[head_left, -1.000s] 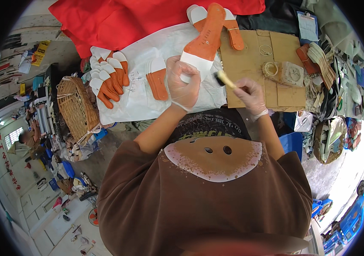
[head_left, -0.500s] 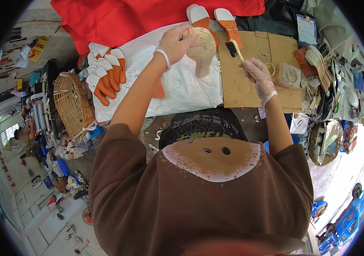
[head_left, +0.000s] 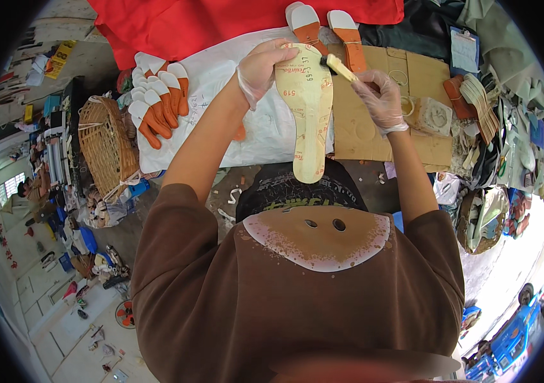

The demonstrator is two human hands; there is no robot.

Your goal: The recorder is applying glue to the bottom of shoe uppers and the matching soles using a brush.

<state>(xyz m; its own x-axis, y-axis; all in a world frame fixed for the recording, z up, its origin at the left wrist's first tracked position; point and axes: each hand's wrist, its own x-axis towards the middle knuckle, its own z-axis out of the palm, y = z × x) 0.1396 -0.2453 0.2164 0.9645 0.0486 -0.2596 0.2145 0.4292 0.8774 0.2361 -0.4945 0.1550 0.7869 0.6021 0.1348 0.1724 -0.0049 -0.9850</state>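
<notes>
My left hand (head_left: 258, 71), in a clear thin glove, is closed on the upper left edge of a cream insole board (head_left: 311, 121). The board hangs lengthwise toward me, its printed face in view and its narrow heel end near my lap. Also gloved, my right hand (head_left: 381, 101) grips the pale handle of a small brush (head_left: 343, 68) with dark bristles. Those bristles are at the board's upper right edge; whether they touch it I cannot tell.
White-tipped orange insoles (head_left: 160, 96) lie in a group on the white sheet (head_left: 211, 140); bundled ones (head_left: 348, 41) lie at the back. Right of the sheet are cardboard (head_left: 361, 137) and a crusted translucent container (head_left: 433, 116). A wicker basket (head_left: 107, 143) stands left, stacked strips (head_left: 479, 102) right.
The insole board has swung from a foreshortened tilt to show its full length, heel end toward me. My right hand has brought the brush leftward to the board's edge.
</notes>
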